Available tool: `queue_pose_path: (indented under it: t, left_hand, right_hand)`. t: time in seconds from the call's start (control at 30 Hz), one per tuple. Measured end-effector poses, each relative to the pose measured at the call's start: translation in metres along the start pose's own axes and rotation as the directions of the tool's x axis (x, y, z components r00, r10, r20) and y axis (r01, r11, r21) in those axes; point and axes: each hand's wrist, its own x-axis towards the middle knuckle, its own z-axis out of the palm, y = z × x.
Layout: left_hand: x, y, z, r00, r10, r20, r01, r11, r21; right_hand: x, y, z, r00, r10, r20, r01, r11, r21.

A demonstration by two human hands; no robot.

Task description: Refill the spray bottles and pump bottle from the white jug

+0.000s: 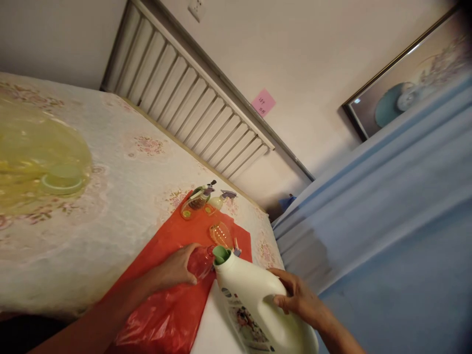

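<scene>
My left hand is wrapped round a clear plastic bottle, whose open neck points at the spout of a large jug. That cream detergent jug has a green pouring spout and a flower label. It is tilted toward the bottle, and my right hand grips its handle. The spout and the bottle neck are close together; whether they touch I cannot tell. Beneath lies a red plastic bag. On its far part rest a clear ribbed plastic piece and two pump-topped bottles, a dark one and a pale one.
A floral cloth covers the table. At the left lies a yellow translucent bag with a round green lid shape inside. A white radiator lines the wall behind, and a blue curtain hangs at the right.
</scene>
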Motion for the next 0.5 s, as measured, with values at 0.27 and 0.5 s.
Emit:
queue_pose_path:
  t: [0.27,0.5]
  left_hand:
    - [-0.006,0.000,-0.002,0.999,-0.028,-0.036,0.027,1.000,-0.002]
    - [-0.022,-0.003,-0.010,0.999,-0.040,0.025,0.039,0.998,0.041]
  right_hand:
    - [0.007,-0.008,0.003,0.947,0.098,-0.307,-0.132,0.987,-0.094]
    - [0.030,-0.016,0.007,0.922,0.078,-0.379,0.058,0.941,0.335]
